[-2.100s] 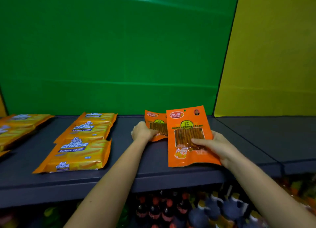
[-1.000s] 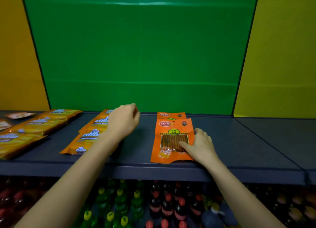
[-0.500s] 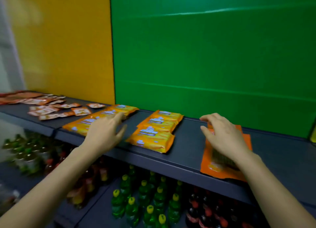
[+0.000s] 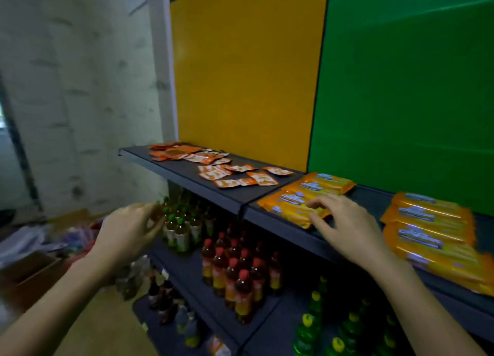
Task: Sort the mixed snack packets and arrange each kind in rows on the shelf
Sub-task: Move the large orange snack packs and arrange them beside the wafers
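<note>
Presently, the left hand (image 4: 131, 234), loosely open, and the right hand (image 4: 350, 230), fingers (image 4: 319, 204) spread over the yellow-orange wafer packets (image 4: 307, 191), hold nothing, apparently ready to collect the scattered small orange sachets (image 4: 215, 174).

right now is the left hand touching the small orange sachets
Apart. The head view shows the left hand in the air below the shelf edge, clear of the small orange sachets.

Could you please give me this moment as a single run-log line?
left hand: open, empty, before shelf | right hand: open, fingers over front wafer packet | small orange sachets: scattered, unsorted
</note>
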